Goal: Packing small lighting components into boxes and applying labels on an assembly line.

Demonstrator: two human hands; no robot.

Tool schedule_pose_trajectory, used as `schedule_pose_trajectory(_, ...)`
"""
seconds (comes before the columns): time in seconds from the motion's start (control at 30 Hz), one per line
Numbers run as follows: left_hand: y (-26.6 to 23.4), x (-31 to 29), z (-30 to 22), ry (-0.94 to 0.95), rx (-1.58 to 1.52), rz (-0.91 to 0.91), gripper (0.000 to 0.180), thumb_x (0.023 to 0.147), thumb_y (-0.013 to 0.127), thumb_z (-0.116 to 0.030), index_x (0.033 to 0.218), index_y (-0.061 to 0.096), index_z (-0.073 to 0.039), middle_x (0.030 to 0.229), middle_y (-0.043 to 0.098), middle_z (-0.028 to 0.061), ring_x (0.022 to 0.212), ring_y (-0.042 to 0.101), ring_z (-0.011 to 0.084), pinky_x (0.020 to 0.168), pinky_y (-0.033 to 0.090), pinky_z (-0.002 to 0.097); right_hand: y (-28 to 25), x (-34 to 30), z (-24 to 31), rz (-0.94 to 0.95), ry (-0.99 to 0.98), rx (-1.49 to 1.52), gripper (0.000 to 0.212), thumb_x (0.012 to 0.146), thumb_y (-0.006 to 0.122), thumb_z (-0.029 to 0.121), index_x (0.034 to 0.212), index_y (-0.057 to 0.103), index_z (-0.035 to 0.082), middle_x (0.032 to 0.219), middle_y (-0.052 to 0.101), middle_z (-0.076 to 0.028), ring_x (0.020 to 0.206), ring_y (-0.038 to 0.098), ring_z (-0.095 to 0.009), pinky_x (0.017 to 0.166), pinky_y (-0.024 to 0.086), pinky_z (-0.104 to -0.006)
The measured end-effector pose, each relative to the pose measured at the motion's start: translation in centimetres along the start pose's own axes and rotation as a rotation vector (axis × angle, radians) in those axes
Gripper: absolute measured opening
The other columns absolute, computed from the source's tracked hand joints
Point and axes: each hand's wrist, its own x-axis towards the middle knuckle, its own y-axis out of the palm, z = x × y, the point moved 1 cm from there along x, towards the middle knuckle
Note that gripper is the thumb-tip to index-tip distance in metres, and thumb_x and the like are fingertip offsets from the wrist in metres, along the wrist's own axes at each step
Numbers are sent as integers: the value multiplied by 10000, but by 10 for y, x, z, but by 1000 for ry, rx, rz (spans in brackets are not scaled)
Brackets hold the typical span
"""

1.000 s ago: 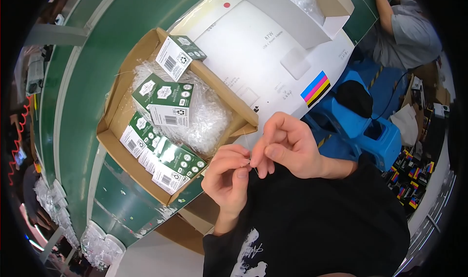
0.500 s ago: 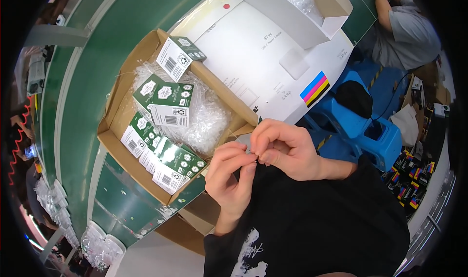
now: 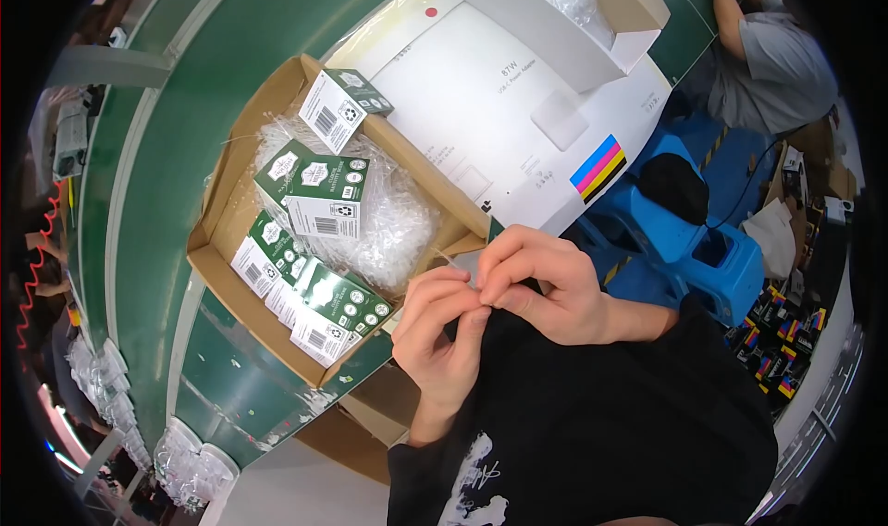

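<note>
My left hand (image 3: 439,327) and my right hand (image 3: 546,285) meet fingertip to fingertip in front of my chest, just off the near corner of an open cardboard tray (image 3: 219,290). Both hands are pinched closed. A thin clear plastic strand (image 3: 448,259) shows at the fingers; its rest is hidden behind them. Inside the tray lies a tangled heap of similar clear plastic strands (image 3: 393,239). Small green-and-white printed cards (image 3: 324,179) rest on the heap, and more folded cards (image 3: 338,299) sit at the tray's near end.
White printed cardboard (image 3: 490,82) covers the green table (image 3: 222,364) beyond the tray. A white carton (image 3: 546,26) with clear plastic inside stands at the far right. Blue plastic stools (image 3: 675,211) stand right of the table. Another person (image 3: 768,63) sits at the upper right.
Both hands stay pinched together in nearly the same place, with only slight finger movement. The tray and cards look unmoved.
</note>
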Motion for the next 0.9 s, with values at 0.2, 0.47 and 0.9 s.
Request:
schedule_pose_trajectory(0.2, 1, 1, -1, -66, -44, 7, 99, 758, 721, -6, 812, 644, 25, 822, 626, 110, 870, 598, 277, 781, 474, 342, -1, 2, 1, 7, 5, 0, 41, 856, 651, 45, 883, 634, 19, 920, 594, -96, 786, 599, -186, 688, 480, -264)
schedule_pose_trajectory(0.47, 3, 3, -8, -82, 1, -41, 66, 747, 675, 30, 783, 620, 33, 804, 613, 117, 813, 597, 279, 769, 480, 352, -1, 0, 5, 4, 56, 51, 38, 844, 651, 14, 879, 638, 18, 953, 609, -109, 833, 625, -211, 738, 499, -293)
schedule_pose_trajectory(0.9, 5, 0, -4, -79, -74, 4, 87, 840, 628, -19, 833, 594, 61, 871, 585, 119, 869, 562, 224, 790, 439, 300, 2, -5, 9, 14, 92, 92, 58, 869, 609, 22, 925, 604, 7, 987, 559, -80, 885, 569, -194, 764, 459, -279)
